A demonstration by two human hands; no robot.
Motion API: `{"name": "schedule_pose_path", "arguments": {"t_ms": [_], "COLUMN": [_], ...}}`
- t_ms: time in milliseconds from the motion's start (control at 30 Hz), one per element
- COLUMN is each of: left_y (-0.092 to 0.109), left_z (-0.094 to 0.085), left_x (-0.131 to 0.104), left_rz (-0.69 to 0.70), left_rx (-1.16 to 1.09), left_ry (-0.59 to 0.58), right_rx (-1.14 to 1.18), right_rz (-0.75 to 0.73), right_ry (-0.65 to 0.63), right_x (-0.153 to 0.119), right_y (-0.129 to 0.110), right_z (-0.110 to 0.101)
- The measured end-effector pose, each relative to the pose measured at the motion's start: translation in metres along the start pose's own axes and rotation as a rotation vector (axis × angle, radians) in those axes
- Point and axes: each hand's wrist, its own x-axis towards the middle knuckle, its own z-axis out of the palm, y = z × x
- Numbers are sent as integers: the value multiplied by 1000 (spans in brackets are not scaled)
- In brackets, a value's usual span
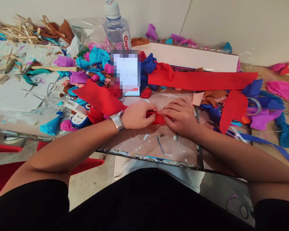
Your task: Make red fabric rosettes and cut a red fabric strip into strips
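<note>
A strip of red crepe paper (159, 120) lies between my two hands, close above the table. My left hand (139, 115), with a metal watch on the wrist, pinches its left part between thumb and fingers. From the other side my right hand (179, 117) has its thumb and fingertips closed on the same red paper. A wide red length (98, 98) runs off to the left behind my left wrist; whether it joins the held piece is hidden. Behind my hands a small red paper bud (145, 93) sits by the blurred phone (126, 70).
A clear bottle (117, 30) stands at the back. A power strip (79, 118) and teal-handled pliers (35, 75) lie to the left, wooden sticks (24, 30) beyond. A long red strip (202, 80) and scissors (237, 134) are to the right, among crumpled coloured paper.
</note>
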Motion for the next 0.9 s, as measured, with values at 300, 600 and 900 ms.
{"name": "schedule_pose_path", "arguments": {"t_ms": [300,600,900], "left_y": [0,-1,-3], "left_z": [-1,-2,-4], "left_x": [0,1,1], "left_rz": [41,26,-10], "left_rx": [-113,-127,-56], "left_ry": [-5,33,82], "right_rx": [36,66,63], "right_rz": [54,74,170], "right_ry": [-42,-40,3], "right_x": [-1,1,-4], "right_y": [-2,-5,-2], "right_z": [-2,-4,-1]}}
